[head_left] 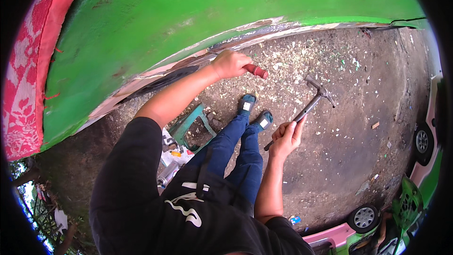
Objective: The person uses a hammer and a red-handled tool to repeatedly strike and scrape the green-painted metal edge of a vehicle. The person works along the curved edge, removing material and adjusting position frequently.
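My left hand [230, 63] is closed around a tool with a red handle [256, 71]. Its other end points at the chipped lower edge of a large green panel [264, 0], and its tip is too hard to make out. My right hand [286, 138] grips a hammer [307, 107] by its shaft, with the metal head raised away from me and apart from the red-handled tool. Along the panel's lower edge, bare, whitish and brownish layers [226, 42] show where the green coat is broken.
Pale chips [302, 56] litter the dark ground below the panel. A green plastic stool [200, 113] stands by my legs, next to a spray can [167, 174]. Patterned red cloth [26, 80] hangs at the far left. A pink and green vehicle [337, 237] is at the lower right.
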`<state>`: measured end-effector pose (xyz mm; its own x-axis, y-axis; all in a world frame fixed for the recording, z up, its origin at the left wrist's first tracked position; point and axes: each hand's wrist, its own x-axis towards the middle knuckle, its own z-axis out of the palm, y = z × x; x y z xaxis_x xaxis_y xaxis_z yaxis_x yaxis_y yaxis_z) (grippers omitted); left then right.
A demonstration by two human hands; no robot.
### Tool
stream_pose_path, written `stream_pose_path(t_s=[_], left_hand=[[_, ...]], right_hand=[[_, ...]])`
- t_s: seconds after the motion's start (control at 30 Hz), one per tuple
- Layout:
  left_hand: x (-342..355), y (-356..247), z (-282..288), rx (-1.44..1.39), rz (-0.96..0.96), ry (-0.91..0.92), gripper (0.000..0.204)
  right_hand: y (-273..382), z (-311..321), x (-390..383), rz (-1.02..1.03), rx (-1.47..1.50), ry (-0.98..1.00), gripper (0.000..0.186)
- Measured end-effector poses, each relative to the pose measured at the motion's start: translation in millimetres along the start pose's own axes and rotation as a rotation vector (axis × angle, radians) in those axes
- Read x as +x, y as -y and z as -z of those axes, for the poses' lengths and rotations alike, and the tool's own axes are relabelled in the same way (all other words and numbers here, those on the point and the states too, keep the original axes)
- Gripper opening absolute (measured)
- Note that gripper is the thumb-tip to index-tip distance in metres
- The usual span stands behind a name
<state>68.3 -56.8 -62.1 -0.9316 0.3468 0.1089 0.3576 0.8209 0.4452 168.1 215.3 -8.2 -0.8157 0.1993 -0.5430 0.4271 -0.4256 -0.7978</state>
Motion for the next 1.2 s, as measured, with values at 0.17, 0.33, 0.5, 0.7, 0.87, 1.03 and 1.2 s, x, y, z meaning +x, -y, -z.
stream_pose_path(t_s=[0.17,0.33,0.5,0.7,0.87,1.03,1.2], left_hand=[[9,-7,10,0.006,-0.035,-0.008,0.009],[11,-7,14,0.010,-0.017,0.035,0.015],[12,-5,13,0.004,0.005,0.037,0.015],[4,-6,8,-0.005,-0.015,0.076,0.007],[-6,-6,-3,-0.020,0.046,0.082,0.006],[-1,-10,-8,-0.020,0.004,0.008,0.009],[0,-5,-7,0.007,-0.003,-0.011,0.010]], right_hand=[[-5,7,3,-0.045,-0.029,0.067,0.050],[-2,0,-3,-0.090,-0.035,0.061,0.053],[4,1,0,-0.037,0.012,0.050,0.052],[-16,-8,1,-0.116,-0.292,0.187,0.049],[-3,11,5,-0.056,-0.163,0.040,0.050],[3,18,6,-0.121,-0.129,0.075,0.050],[-2,17,1,-0.152,-0.127,0.091,0.051]])
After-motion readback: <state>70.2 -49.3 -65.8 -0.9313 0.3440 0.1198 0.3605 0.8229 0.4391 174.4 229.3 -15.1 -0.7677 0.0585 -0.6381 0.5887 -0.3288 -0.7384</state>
